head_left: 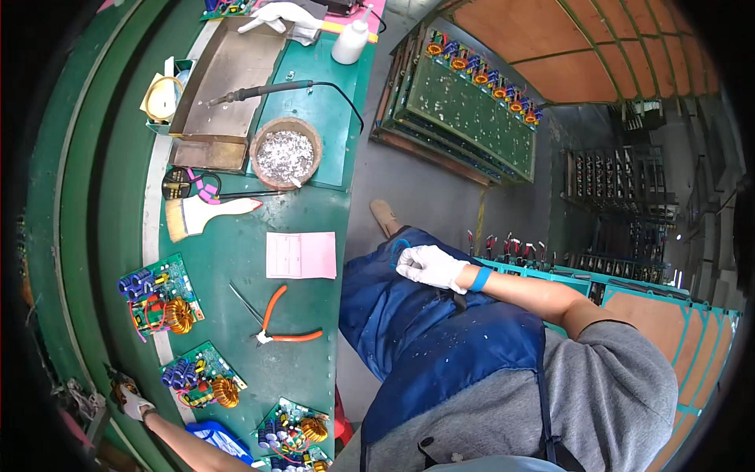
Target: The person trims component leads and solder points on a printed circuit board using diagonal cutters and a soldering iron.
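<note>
My left hand (137, 403), in a white glove, reaches past the bench edge at the lower left. Its fingers close around a small dark object that I cannot make out. My right hand (429, 267), gloved in white with a blue band (480, 278) at the wrist, rests over my blue apron. The fingers are curled, and a blue loop (399, 250), like cord, shows at their tips. Closest to my left arm are circuit boards with copper coils, one board (204, 376) and another (292, 425), plus a blue plastic tray (218, 440).
The green bench also holds a third circuit board (161, 296), pliers with orange handles (285, 315), a pink paper pad (301, 255), a brush (206, 214), a bowl of solder bits (285, 157), a soldering iron (259, 91) and a white bottle (351, 41). A rack of boards (472, 110) stands beyond.
</note>
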Tool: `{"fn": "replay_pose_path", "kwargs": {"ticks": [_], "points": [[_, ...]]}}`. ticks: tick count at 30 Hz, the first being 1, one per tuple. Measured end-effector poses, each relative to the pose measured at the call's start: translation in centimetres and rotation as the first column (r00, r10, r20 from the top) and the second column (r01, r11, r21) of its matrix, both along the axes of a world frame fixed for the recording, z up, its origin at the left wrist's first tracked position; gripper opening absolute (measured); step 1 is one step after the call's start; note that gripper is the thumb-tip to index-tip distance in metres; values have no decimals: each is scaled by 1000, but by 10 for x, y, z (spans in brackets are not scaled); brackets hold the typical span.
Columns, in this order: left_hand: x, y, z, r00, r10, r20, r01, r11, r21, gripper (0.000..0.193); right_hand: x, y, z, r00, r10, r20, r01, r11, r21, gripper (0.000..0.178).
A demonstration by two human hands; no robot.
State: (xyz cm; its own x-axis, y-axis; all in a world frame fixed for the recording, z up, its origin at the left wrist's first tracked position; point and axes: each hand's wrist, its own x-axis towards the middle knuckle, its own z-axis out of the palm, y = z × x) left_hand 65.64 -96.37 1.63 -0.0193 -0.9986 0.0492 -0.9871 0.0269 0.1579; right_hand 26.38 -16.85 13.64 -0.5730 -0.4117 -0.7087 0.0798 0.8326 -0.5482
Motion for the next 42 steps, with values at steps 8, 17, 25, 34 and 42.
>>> {"fn": "replay_pose_path", "kwargs": {"ticks": [8,17,25,34,42], "points": [[-157,279,194,912,-388,-134,379,921,-90,56,-33,27,-11,988,142,-58,-150,971,-187,18],[-261,617,300,588,-408,-698,651,752,108,47,-80,77,18,926,199,-322,-339,813,-473,20],[-369,763,299,307,-738,-601,937,344,56,53,-140,122,87,443,66,894,804,411,-429,45],[-417,812,323,94,-862,-497,985,154,-81,54,-167,173,122,296,32,955,906,308,-291,47],[-444,829,266,338,-708,-620,933,338,123,45,-166,195,59,464,-18,886,797,446,-408,60]]}}
